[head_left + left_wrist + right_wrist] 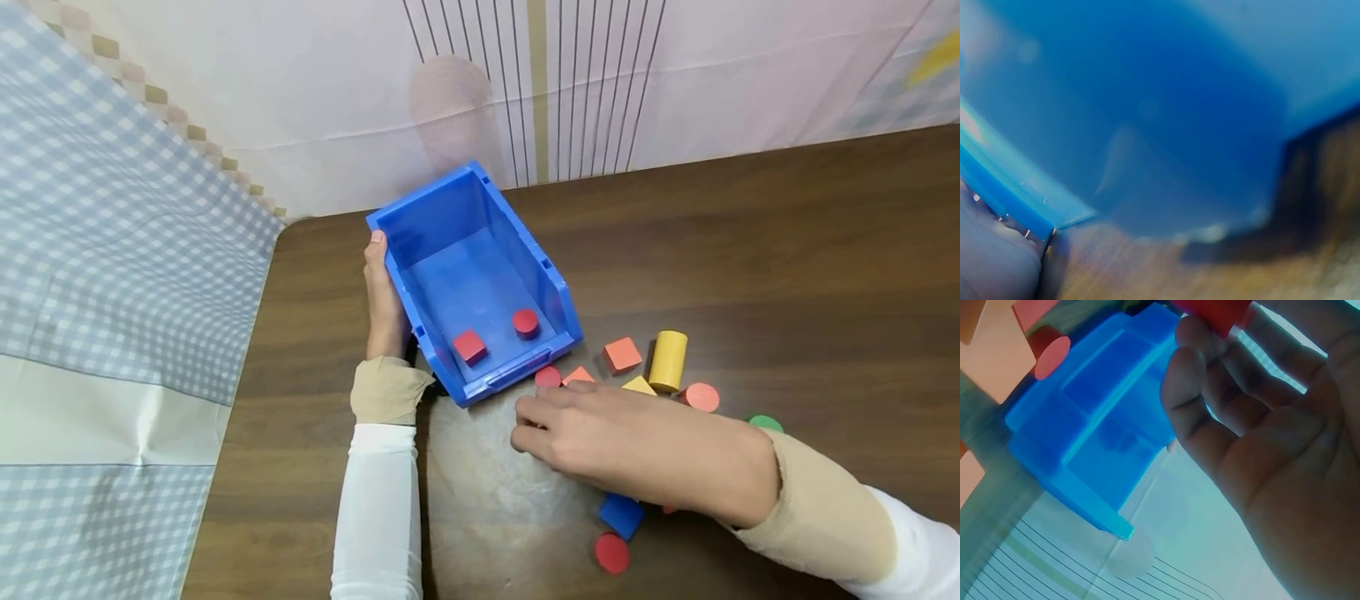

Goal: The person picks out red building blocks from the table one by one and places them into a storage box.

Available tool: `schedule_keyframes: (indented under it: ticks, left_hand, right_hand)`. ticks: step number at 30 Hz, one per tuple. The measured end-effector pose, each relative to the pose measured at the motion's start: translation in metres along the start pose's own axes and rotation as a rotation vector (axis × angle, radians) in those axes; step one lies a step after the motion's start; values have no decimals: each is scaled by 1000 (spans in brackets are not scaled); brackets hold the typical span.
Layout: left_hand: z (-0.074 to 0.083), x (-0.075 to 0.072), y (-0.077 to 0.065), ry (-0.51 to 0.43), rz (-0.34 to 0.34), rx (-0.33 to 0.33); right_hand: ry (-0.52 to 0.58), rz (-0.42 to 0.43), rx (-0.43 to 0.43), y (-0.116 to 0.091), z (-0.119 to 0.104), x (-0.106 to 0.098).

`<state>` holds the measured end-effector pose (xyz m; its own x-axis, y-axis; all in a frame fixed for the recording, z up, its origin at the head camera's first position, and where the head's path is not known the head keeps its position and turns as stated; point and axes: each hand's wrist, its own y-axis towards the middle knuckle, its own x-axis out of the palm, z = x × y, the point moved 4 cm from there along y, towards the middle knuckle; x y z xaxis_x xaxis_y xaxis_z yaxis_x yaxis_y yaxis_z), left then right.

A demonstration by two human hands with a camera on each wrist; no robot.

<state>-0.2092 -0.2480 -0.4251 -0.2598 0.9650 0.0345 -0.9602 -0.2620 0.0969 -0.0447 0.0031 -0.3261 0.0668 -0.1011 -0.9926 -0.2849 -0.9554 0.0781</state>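
A blue plastic bin (468, 271) stands slanted on the table, a red cube (470, 347) and a red cylinder (526, 323) inside near its low front lip. My left hand (385, 296) grips its left side wall, fingertips at the rim. In the left wrist view the bin's blue wall (1166, 125) fills most of the picture. Just in front of the bin, my right hand (592, 429) is low over the blocks with curled fingers. The right wrist view shows a red block (1219, 312) pinched at its fingertips; the head view hides it beneath the hand.
Around the right hand lie a red cylinder (547, 377), an orange cube (622, 356), a yellow cylinder (667, 361), a coral cylinder (701, 397), a green block (766, 423), a blue block (621, 515) and a red disc (612, 553). Patterned cloth (315, 108) borders the table's back and left.
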Motion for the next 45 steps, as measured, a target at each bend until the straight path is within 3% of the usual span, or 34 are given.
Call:
schedule_keyframes:
  ticks: [8,26,45]
  left_hand:
    - [3,0,3,-15,5,32]
    - [0,3,2,-13,15,23]
    - [2,-1,1,0,9,5]
  right_hand:
    - [-98,41,-13,0,6,-4]
    - [43,25,44,0,21,-11]
    - [-40,76,62,7,30,-18]
